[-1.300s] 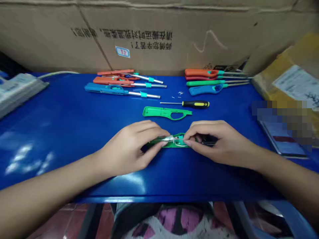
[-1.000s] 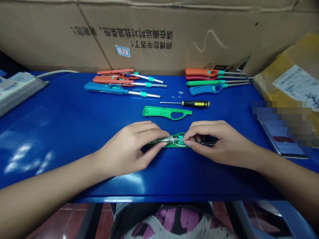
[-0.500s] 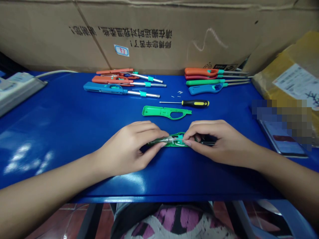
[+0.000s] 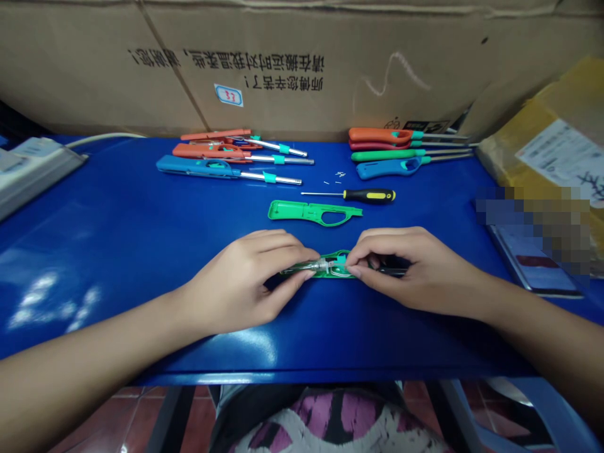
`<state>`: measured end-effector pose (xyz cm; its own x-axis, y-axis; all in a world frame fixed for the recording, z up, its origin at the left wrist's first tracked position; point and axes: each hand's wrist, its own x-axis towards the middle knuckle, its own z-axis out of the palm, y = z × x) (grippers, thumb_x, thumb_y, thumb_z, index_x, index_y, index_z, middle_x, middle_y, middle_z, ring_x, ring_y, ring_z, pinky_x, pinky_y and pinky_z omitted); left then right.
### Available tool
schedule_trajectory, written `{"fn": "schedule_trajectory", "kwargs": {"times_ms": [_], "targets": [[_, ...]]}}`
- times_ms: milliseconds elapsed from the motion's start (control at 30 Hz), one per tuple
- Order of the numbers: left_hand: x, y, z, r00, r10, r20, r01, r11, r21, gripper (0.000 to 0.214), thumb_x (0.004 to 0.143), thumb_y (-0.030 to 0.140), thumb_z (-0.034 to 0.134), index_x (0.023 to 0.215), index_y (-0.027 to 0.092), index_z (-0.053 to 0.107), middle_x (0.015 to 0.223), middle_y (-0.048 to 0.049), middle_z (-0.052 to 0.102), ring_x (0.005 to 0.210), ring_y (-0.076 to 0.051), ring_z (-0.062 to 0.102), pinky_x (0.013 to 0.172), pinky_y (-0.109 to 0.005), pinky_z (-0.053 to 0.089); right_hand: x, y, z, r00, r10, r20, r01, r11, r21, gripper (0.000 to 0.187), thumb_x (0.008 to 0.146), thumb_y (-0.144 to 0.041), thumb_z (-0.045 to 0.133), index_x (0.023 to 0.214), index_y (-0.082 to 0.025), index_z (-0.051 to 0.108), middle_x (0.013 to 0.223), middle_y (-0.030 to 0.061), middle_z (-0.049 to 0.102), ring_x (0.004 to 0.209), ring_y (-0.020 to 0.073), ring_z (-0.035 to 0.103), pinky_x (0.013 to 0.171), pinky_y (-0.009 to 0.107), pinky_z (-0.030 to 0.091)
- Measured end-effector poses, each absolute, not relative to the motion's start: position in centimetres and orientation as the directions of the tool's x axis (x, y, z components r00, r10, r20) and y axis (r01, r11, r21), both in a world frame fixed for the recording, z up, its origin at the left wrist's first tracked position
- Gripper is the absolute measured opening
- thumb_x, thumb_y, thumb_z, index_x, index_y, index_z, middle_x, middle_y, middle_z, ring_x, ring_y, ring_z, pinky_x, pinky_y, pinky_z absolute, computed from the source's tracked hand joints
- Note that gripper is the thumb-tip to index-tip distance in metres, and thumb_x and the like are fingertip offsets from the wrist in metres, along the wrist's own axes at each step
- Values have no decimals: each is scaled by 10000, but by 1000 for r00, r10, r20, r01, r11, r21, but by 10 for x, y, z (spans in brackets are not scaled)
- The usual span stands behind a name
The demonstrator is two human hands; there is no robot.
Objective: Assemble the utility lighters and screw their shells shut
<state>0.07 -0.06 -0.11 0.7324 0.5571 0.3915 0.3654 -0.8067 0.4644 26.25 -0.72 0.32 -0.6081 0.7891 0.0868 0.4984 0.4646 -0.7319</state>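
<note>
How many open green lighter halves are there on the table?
2. One green half lies in front of the screwdriver; the other green half, with parts inside, lies between the left hand and right hand, which partly hide it.

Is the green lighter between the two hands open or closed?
Open: its inner parts show, and a green shell half lies apart, beyond it.

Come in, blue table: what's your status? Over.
Left grip: holding transparent part. Right grip: pinched at nearer green casing. Screwdriver farther back, not blocking.
</note>
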Motion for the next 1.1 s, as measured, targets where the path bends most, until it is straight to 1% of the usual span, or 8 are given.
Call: {"fn": "schedule_trajectory", "kwargs": {"times_ms": [400,1100], "targets": [[0,0,-2,728,556,401,370,-811,454,205,944,156,619,1112,89,716,987,-99,752,883,-180,695,832,-303,564,263,-8,5,-608,790,83,503,464,-729,88,913,-181,616,895,-197,700,822,-7,690,675,97,565,633,237,466],[0,-1,0,729,554,403,371,-814,447,195,957,167,609,1113,110,711,991,-90,758,878,-174,693,821,-307,571,263,-7,5,-619,782,79,493,464,-735,86,914,-183,618,915,-199,702,844,7,691,713,112,586,661,249,474]]}}
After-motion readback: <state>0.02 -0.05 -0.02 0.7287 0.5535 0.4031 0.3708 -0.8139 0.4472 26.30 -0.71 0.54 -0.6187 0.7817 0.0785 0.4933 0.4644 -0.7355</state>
